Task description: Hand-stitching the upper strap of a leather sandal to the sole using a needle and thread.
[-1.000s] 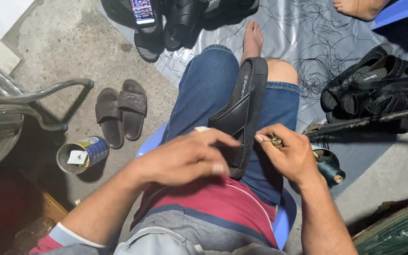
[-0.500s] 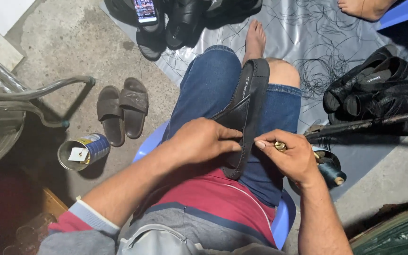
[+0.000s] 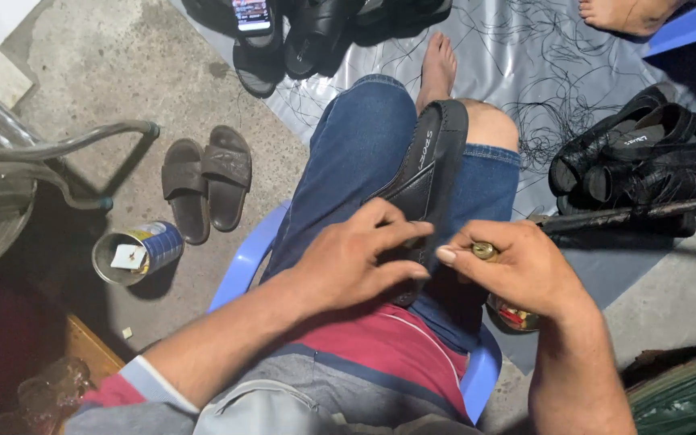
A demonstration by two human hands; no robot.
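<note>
Seated on a blue plastic chair [image 3: 243, 262], I work over bare concrete: a pair of brown slides [image 3: 207, 181] at ten o'clock, an open tin can [image 3: 134, 251] with a blue-and-yellow label at nine, a heap of black sandals [image 3: 646, 153] on a grey plastic sheet [image 3: 525, 64] at two. The black sandal [image 3: 428, 185] lies along my thigh. My left hand [image 3: 356, 262] presses it, fingers closed on its strap; my right hand [image 3: 521, 266] pinches what seems a small brass-coloured tool [image 3: 485, 250].

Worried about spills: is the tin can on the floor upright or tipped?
Upright: the tin can stands on its base, open mouth facing up.
</note>
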